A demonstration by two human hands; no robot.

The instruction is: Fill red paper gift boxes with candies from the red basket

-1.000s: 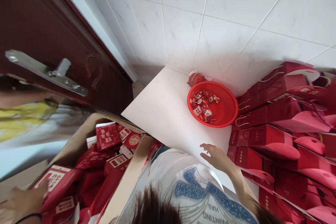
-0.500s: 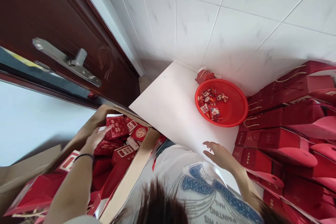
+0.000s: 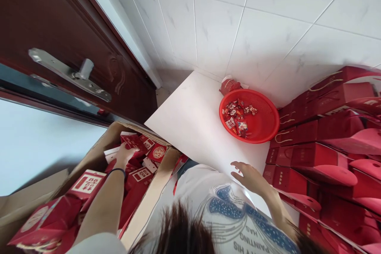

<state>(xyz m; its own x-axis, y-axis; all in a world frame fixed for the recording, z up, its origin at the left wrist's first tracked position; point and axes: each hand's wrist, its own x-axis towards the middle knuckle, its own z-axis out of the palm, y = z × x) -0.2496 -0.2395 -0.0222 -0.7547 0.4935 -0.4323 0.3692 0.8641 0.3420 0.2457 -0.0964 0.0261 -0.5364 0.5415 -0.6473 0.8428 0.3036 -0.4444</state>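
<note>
My left hand [image 3: 124, 156], with a dark band at the wrist, reaches into an open cardboard box [image 3: 157, 180]. Its fingers curl over a red gift box [image 3: 133, 140] with pale lettering; some fingertips are hidden among the packets. Around it lie more red boxes, one with a round gold design [image 3: 157, 152] and one with a white label [image 3: 141, 174]. A red box with a pale label [image 3: 87, 183] rests nearer to me. My right hand [image 3: 248, 175] hovers over the white surface with its fingers apart, holding nothing.
A red plastic basket [image 3: 269, 117] holds several small red wrapped packets, with a red bundle [image 3: 229, 85] behind it. Rows of red gift bags [image 3: 315, 158] line the right side. A dark wooden door [image 3: 125, 59] stands at left, against a white tiled wall [image 3: 220, 20].
My left hand has moved right and lower among the red boxes, and the lettered red box beneath it has shifted. My right hand stays nearly still. The view has tilted slightly.
</note>
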